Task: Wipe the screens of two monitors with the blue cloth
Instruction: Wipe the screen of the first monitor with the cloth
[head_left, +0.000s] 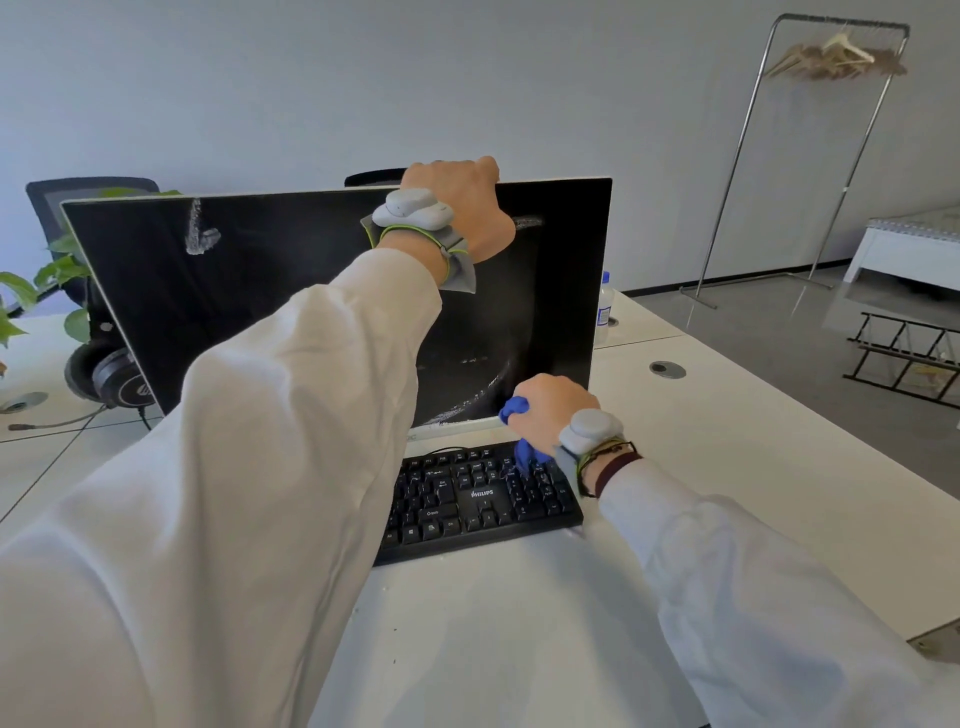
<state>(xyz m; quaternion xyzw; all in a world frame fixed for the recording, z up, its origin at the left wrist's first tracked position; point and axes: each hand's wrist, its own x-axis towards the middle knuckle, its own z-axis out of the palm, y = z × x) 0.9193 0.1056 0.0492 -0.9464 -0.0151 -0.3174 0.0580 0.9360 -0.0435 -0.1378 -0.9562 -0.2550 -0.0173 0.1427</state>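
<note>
White desk (727, 441) under a bare grey wall: the left hand (457, 202) curls over the top edge of the monitor (260, 301) at 12 o'clock, steadying it, while the right hand (550, 410) clutches the bunched blue cloth (515, 406) against the screen's 5 o'clock corner, just above the keyboard (467, 499). By my reading, the first screen is mid-wipe. White smears (200, 236) at its 10 o'clock call for a pass up and across next; no second monitor shows.
</note>
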